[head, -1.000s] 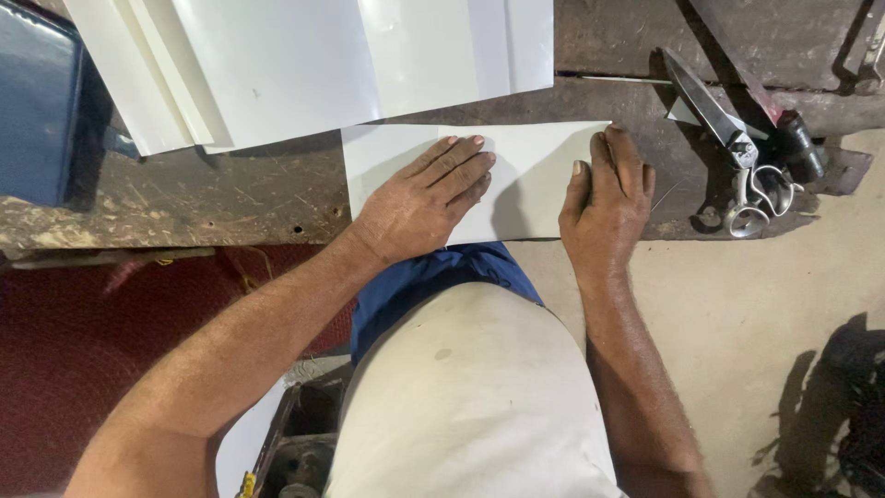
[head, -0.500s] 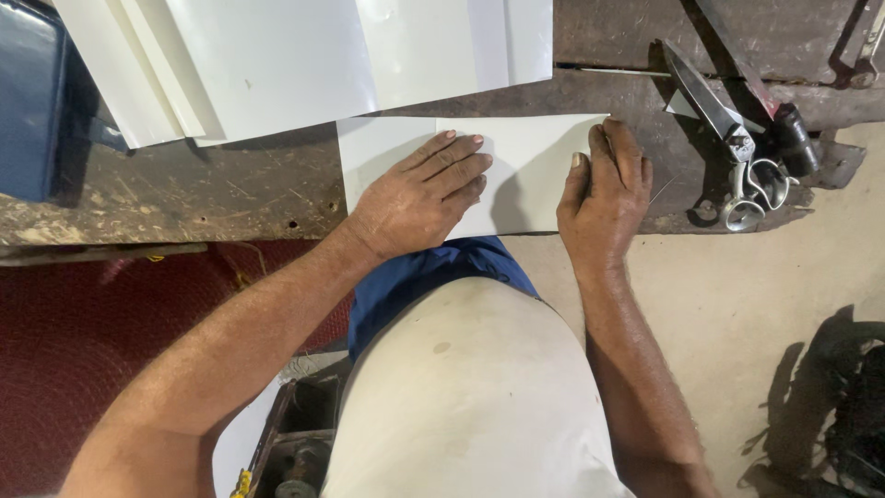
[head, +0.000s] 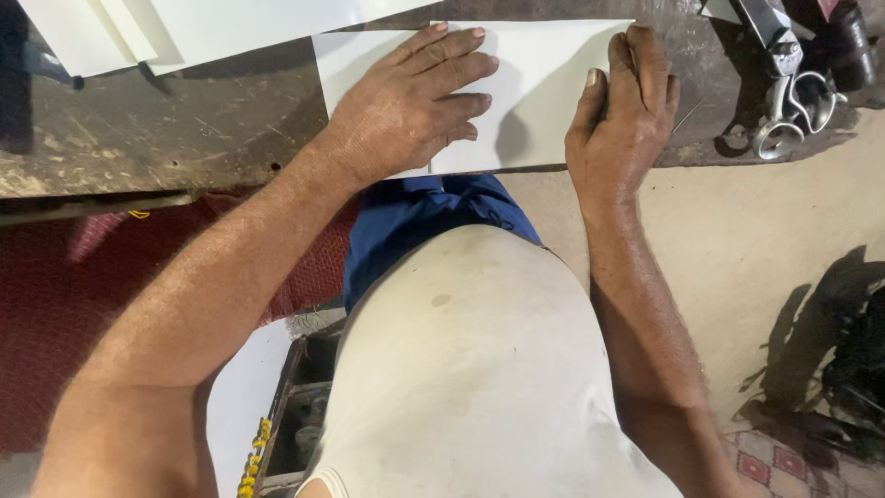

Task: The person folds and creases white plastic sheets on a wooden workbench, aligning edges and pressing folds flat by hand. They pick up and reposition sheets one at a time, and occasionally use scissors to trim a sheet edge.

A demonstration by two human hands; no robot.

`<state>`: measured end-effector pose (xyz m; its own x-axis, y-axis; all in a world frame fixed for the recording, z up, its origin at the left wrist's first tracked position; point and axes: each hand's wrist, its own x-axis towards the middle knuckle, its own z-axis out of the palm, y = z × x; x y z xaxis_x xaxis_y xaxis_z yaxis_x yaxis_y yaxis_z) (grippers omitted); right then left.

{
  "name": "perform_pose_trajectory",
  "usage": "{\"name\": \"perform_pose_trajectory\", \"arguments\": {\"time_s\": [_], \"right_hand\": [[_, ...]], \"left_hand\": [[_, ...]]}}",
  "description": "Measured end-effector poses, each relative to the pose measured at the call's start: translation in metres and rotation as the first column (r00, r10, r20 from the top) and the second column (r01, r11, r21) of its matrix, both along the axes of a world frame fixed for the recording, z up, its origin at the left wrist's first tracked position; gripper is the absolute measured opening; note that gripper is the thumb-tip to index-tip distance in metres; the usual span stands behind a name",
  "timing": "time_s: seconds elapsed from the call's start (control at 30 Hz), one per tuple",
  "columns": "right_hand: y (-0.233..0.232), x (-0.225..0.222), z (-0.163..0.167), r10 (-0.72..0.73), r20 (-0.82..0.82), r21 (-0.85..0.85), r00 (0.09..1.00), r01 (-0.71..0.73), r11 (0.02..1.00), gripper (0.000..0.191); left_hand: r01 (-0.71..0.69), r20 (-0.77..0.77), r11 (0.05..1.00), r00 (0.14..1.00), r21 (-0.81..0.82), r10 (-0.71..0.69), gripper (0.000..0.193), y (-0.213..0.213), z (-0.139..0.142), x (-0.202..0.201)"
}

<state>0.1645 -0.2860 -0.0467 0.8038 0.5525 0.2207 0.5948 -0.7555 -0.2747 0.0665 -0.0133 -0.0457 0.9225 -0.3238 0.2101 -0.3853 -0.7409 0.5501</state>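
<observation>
– white sheet [head: 535, 92] lies flat at the near edge of the worn workbench [head: 184, 129]. how would it handle?
– thin, light, likely stiff and slick, with sharp edges. left hand [head: 406, 106] presses it palm down, fingers spread, grasping nothing.
– and the right hand [head: 619, 115]?
– flat too, curled over the sheet's right edge. lift by the edges; metal shears [head: 784, 83] lie beside.

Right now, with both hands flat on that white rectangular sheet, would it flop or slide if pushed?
The white rectangular sheet lies flat with crisp edges, so it is probably fairly stiff. Its smooth face may slide on the worn wooden bench once the left hand and right hand lift.
</observation>
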Motion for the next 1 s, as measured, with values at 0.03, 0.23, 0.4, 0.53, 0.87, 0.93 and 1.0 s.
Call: {"name": "perform_pose_trajectory", "arguments": {"time_s": [0.03,0.23,0.4,0.53,0.87,0.93,1.0], "right_hand": [[0.001,0.0,0.0,0.004,0.014,-0.005,1.0,-0.004,1.0,0.029],[0.004,0.001,0.003,0.024,0.037,0.028,0.999,-0.025,0.999,0.03],[-0.012,0.008,0.015,0.112,-0.197,0.178,0.974,-0.077,0.981,0.031],[-0.028,0.019,0.028,0.234,-0.098,0.009,0.967,-0.234,0.972,0.038],[-0.041,0.025,0.026,0.331,0.023,-0.17,0.943,-0.323,0.931,0.052],[-0.04,0.024,0.026,0.337,0.047,-0.189,0.94,-0.323,0.928,0.055],[-0.041,0.024,0.026,0.353,0.096,-0.2,0.931,-0.33,0.923,0.057]], "left_hand": [[0.012,-0.007,1.0,1.0,-0.008,-0.012,0.042,0.001,0.001,0.0],[0.052,-0.012,0.999,0.999,0.015,-0.052,0.045,0.003,0.0,-0.003],[0.062,-0.011,0.997,0.998,0.039,-0.062,0.037,0.0,0.0,-0.003],[0.053,-0.013,0.997,0.999,0.048,-0.052,0.035,-0.002,0.005,-0.004],[0.051,0.069,0.995,0.996,0.087,-0.057,0.026,-0.003,0.013,-0.006],[0.053,0.071,0.994,0.996,0.093,-0.06,0.026,-0.003,0.015,-0.007],[0.057,0.071,0.993,0.995,0.102,-0.064,0.025,-0.004,0.018,-0.007]]}}
